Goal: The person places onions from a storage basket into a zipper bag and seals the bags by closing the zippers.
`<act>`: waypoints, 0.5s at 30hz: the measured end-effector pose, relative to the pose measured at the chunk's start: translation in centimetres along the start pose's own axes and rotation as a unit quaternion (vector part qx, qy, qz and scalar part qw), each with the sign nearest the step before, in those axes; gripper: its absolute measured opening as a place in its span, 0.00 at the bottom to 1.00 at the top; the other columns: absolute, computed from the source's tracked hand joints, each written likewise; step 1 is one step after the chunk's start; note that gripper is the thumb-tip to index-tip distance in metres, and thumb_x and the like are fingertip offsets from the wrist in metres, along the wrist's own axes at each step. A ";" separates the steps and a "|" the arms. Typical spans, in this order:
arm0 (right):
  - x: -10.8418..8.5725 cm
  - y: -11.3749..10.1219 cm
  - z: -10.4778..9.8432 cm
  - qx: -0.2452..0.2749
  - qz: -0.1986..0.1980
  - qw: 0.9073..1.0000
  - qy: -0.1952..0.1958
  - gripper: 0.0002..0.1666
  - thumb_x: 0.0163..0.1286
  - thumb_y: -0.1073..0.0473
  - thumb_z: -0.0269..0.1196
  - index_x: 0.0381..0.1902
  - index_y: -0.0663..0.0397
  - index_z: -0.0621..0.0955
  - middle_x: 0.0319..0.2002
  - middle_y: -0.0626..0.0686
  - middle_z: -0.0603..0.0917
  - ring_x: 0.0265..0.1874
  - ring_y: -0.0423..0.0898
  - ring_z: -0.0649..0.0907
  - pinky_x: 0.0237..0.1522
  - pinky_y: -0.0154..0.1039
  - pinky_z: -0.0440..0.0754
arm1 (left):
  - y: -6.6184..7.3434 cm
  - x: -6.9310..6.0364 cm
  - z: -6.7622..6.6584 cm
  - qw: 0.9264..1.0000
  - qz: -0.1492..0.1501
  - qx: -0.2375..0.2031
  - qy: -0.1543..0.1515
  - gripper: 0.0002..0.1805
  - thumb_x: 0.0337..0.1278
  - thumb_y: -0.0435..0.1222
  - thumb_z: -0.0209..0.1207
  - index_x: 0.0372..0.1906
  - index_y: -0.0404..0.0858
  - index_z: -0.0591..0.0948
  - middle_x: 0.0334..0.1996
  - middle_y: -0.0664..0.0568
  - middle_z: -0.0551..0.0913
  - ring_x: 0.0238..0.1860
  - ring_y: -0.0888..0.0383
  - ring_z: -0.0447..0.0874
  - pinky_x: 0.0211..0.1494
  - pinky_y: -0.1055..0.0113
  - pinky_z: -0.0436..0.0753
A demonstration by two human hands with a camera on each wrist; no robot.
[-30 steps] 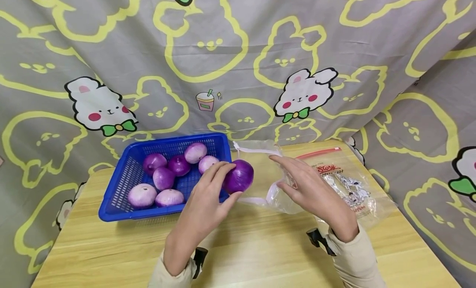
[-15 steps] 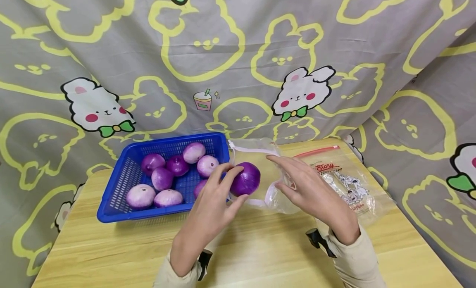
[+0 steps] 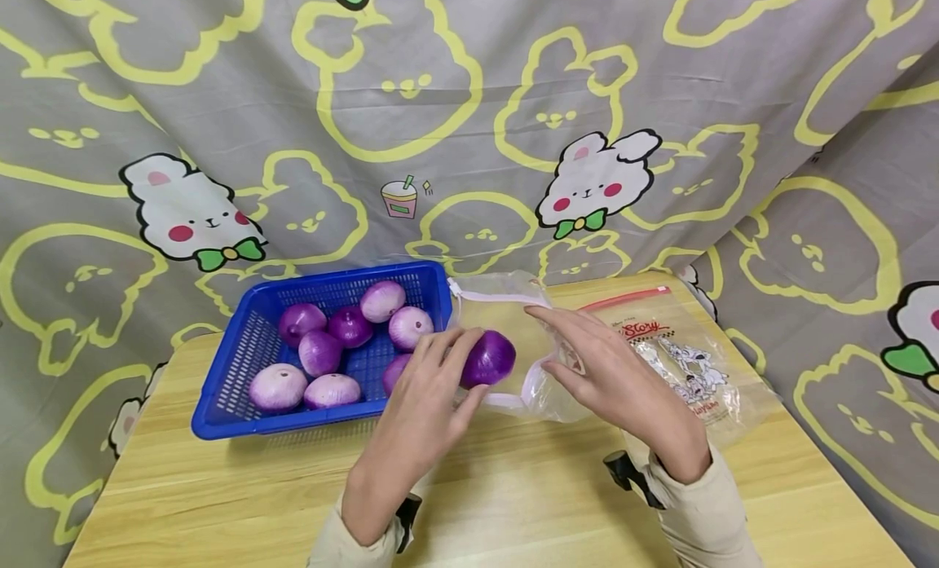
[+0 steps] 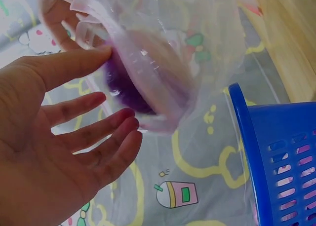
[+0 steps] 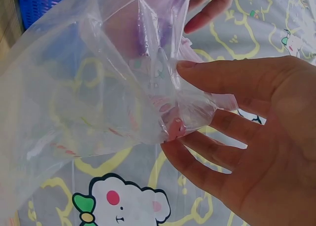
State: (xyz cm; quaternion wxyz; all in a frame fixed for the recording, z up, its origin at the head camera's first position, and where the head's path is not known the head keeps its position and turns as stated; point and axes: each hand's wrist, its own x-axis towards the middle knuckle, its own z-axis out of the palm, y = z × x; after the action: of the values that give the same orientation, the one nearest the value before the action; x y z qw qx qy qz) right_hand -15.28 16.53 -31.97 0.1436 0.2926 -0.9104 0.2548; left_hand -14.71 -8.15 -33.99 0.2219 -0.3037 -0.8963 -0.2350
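In the head view, my left hand (image 3: 433, 389) holds a purple onion (image 3: 493, 360) between its thumb and fingers at the mouth of a clear zip bag (image 3: 499, 309). Seen from the left wrist, the onion (image 4: 131, 85) is partly behind the bag's pale zip edge, with the thumb and fingertips of the left hand (image 4: 74, 117) at its near side. My right hand (image 3: 612, 368) pinches the bag's right side, its thumb and fingers on the film (image 5: 163, 83) in the right wrist view.
Left of the bag stands a blue plastic basket (image 3: 220, 389) with several purple and whitish onions (image 3: 279, 387). Another clear bag (image 3: 689, 332) with a red zip and printed cartoon lies on the wooden table (image 3: 550, 503) at right. Behind hangs a patterned grey curtain (image 3: 469, 79).
My left hand has carried the onion rightward from beside the basket's edge into the bag's mouth, then slightly lower. The right hand has kept its hold on the bag.
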 end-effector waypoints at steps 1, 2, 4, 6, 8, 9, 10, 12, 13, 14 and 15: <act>0.0 0.0 0.0 0.000 -0.002 1.000 0.002 0.39 0.67 0.62 0.68 0.73 0.51 0.67 0.67 0.54 0.75 0.65 0.54 0.74 0.65 0.57 0.70 | 0.0 0.0 0.0 1.000 0.002 0.004 0.000 0.34 0.51 0.35 0.73 0.65 0.38 0.75 0.58 0.44 0.78 0.57 0.49 0.74 0.60 0.57 0.77; 0.0 0.1 0.0 0.000 -0.003 1.000 0.003 0.39 0.67 0.62 0.68 0.73 0.52 0.67 0.67 0.54 0.75 0.65 0.55 0.75 0.65 0.57 0.70 | 0.0 0.0 0.0 1.000 0.003 0.007 -0.001 0.33 0.51 0.34 0.73 0.64 0.38 0.75 0.58 0.44 0.78 0.57 0.49 0.74 0.60 0.57 0.77; 0.0 0.2 0.0 0.002 -0.004 1.000 0.005 0.39 0.65 0.64 0.68 0.73 0.52 0.68 0.66 0.55 0.76 0.64 0.54 0.76 0.64 0.56 0.71 | -0.1 -0.1 -0.1 1.000 0.004 0.012 -0.002 0.32 0.51 0.34 0.72 0.63 0.37 0.75 0.58 0.44 0.77 0.57 0.49 0.74 0.60 0.58 0.77; 0.0 0.3 0.1 0.000 -0.003 1.000 0.008 0.40 0.64 0.65 0.69 0.72 0.52 0.68 0.65 0.56 0.76 0.62 0.54 0.77 0.63 0.56 0.73 | -0.2 -0.1 -0.2 1.000 0.002 0.012 -0.003 0.31 0.51 0.33 0.72 0.62 0.37 0.76 0.58 0.45 0.78 0.57 0.49 0.75 0.60 0.58 0.77; 0.0 0.4 0.0 -0.002 0.001 1.000 0.011 0.41 0.63 0.65 0.70 0.72 0.52 0.68 0.64 0.57 0.77 0.61 0.54 0.78 0.62 0.55 0.74 | -0.4 -0.1 -0.4 1.000 0.000 0.010 -0.002 0.30 0.51 0.33 0.72 0.61 0.37 0.77 0.57 0.45 0.78 0.57 0.49 0.75 0.61 0.57 0.76; 0.0 0.4 0.1 -0.003 0.002 1.000 0.014 0.41 0.62 0.66 0.70 0.72 0.52 0.68 0.64 0.57 0.78 0.60 0.54 0.78 0.61 0.55 0.74 | -0.5 -0.1 -0.5 1.000 -0.003 0.008 -0.001 0.30 0.51 0.33 0.72 0.61 0.37 0.77 0.57 0.45 0.78 0.57 0.48 0.75 0.61 0.56 0.76; 0.0 0.5 0.0 -0.004 0.003 1.000 0.016 0.41 0.62 0.66 0.70 0.72 0.52 0.68 0.64 0.57 0.78 0.60 0.54 0.78 0.61 0.55 0.74 | -0.5 -0.1 -0.7 1.000 -0.005 0.006 0.001 0.29 0.51 0.32 0.72 0.61 0.37 0.77 0.57 0.45 0.78 0.57 0.48 0.75 0.61 0.55 0.76; 0.0 0.5 0.0 -0.005 0.005 1.000 0.017 0.41 0.63 0.66 0.70 0.72 0.53 0.68 0.64 0.58 0.77 0.62 0.55 0.77 0.62 0.55 0.73 | -0.7 -0.1 -0.9 1.000 -0.011 0.003 0.003 0.28 0.52 0.32 0.71 0.60 0.37 0.78 0.57 0.45 0.78 0.58 0.47 0.75 0.63 0.54 0.75; 0.0 0.6 0.0 -0.004 0.005 1.000 0.018 0.41 0.63 0.66 0.70 0.72 0.53 0.68 0.64 0.58 0.77 0.62 0.55 0.77 0.63 0.55 0.73 | -0.8 -0.1 -1.1 1.000 -0.013 0.003 0.004 0.27 0.52 0.32 0.71 0.60 0.37 0.78 0.57 0.44 0.78 0.58 0.47 0.75 0.63 0.53 0.75; 0.0 0.6 0.0 -0.003 0.006 1.000 0.018 0.41 0.63 0.66 0.70 0.72 0.53 0.68 0.65 0.58 0.77 0.63 0.55 0.76 0.63 0.55 0.72 | -0.9 -0.1 -1.2 1.000 -0.016 0.003 0.004 0.27 0.53 0.32 0.71 0.59 0.37 0.78 0.57 0.44 0.78 0.58 0.47 0.75 0.64 0.53 0.74; 0.0 0.6 0.0 -0.002 0.006 1.000 0.019 0.41 0.63 0.66 0.70 0.73 0.53 0.68 0.65 0.58 0.76 0.63 0.55 0.76 0.64 0.56 0.72 | -1.1 -0.2 -1.3 1.000 -0.018 0.002 0.004 0.26 0.53 0.32 0.70 0.59 0.37 0.79 0.56 0.44 0.79 0.58 0.47 0.76 0.64 0.52 0.74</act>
State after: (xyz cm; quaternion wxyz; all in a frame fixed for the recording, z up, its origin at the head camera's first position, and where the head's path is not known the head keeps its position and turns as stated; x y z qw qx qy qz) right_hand -15.66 16.96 -32.18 0.1597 0.2815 -0.9101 0.2589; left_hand -14.95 -9.71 -33.33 0.2220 -0.2857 -0.9011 -0.2388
